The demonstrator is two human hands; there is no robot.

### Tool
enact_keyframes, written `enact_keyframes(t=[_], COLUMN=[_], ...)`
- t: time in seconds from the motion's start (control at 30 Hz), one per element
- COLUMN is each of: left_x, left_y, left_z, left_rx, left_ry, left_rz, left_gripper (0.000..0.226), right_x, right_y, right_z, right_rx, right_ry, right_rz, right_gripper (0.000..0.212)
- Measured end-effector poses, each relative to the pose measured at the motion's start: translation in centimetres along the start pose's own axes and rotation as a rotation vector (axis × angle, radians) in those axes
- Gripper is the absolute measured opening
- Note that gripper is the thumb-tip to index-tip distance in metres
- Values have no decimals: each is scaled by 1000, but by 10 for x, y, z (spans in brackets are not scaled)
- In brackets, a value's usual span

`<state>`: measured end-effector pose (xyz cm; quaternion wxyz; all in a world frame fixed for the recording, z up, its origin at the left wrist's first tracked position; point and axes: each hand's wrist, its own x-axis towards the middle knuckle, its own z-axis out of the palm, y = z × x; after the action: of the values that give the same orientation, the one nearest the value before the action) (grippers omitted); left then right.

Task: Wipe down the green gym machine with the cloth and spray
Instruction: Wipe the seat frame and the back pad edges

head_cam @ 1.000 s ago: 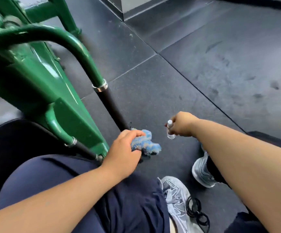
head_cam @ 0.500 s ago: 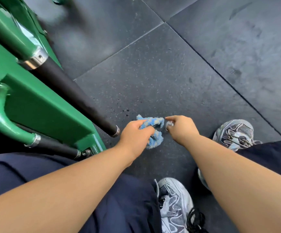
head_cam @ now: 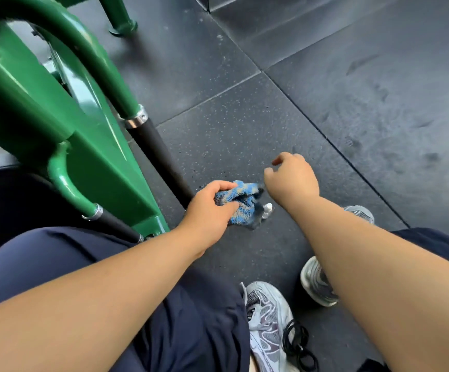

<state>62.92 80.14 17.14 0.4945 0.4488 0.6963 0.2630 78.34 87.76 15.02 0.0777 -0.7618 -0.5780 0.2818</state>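
Head view. Nearest: dark trousers (head_cam: 185, 331), two grey trainers (head_cam: 269, 318) on the floor (head_cam: 245, 130), a loop of black cord (head_cam: 298, 347) beside the closer one.

Middle: left hand (head_cam: 210, 210) grips the bunched blue cloth (head_cam: 241, 204), just right of the machine's lower corner and touching no green metal. A small clear spray bottle (head_cam: 267, 210) with a white cap shows just right of the cloth, below the right wrist; cannot tell whether it stands on the floor. Right hand (head_cam: 293, 178) hangs above it, fingers loosely curled, holding nothing.

Beyond: green gym machine (head_cam: 97, 162), glossy paint, a black grip (head_cam: 156, 154) slanting down toward the cloth. No wet film or streaks readable on the paint.

Judgement: no wiping at this instant, since cloth is off the frame and spray is out of hand. How much of the frame is already cleaned cannot be told. Upper tubes, plate and grips all look dry.
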Motion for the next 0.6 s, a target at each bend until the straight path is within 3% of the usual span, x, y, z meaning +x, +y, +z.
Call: enact_keyframes(t=[0.07,0.2,0.33,0.43,0.5,0.6], left_x=[-14,-53,-94,-109,-118,-127], left_y=[11,29,33,19,10,-1], left_z=[-21,-78,-162,-240,-284,-327], left_rx=[-35,-95,-60,-222,-381,-805], left_ry=[14,28,215,386,470,357], left_rz=[1,50,184,158,145,131], left_gripper=[22,11,40,47,39,41], right_x=[-18,-70,-121,-157,-188,-209], right_y=[-27,-95,-169,-237,-287,-347], right_z=[-26,-67,-75,-49,-22,32], right_rx=[133,450,367,389,557,783], right_ry=[-45,-605,-933,-974,-969,-917], right_rz=[-26,-81,-233,-303,-341,-347], right_gripper=[23,15,30,23,10,12])
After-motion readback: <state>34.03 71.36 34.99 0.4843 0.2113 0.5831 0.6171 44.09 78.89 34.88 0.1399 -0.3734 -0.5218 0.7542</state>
